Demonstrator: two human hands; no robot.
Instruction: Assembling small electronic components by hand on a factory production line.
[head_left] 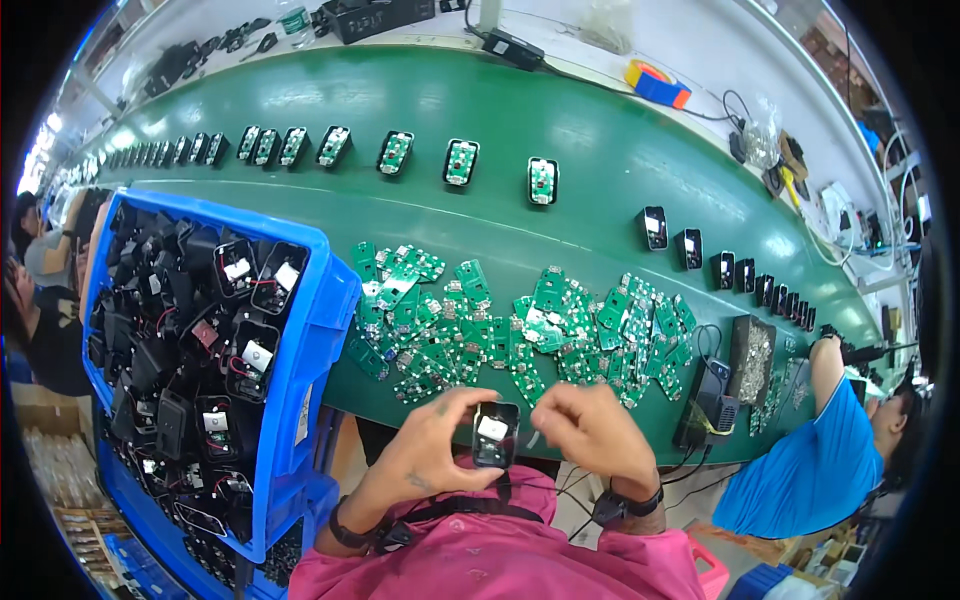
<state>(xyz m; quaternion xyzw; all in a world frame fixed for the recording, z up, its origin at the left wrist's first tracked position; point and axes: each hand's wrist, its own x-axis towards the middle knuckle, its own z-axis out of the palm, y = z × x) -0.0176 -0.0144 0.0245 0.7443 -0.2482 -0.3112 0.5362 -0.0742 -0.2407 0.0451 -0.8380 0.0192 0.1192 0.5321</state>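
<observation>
My left hand (432,446) grips a small black plastic casing (493,452) by its sides, with its hollow side up. A white rectangular part (492,428) shows inside it. To the right of the casing my right hand (592,428) is curled closed, apart from it. Something small and pale seems to show by its fingertips, but I cannot make out what. Just beyond both hands lies a loose heap of green circuit boards (497,342) on the green table (600,110).
At left, a blue crate (330,265) brims with black casings. Casings with green boards (461,161) stand in a row across the table; more casings (690,248) line the right. A black device (712,395) sits near the table's edge. A person in blue (800,470) works at right.
</observation>
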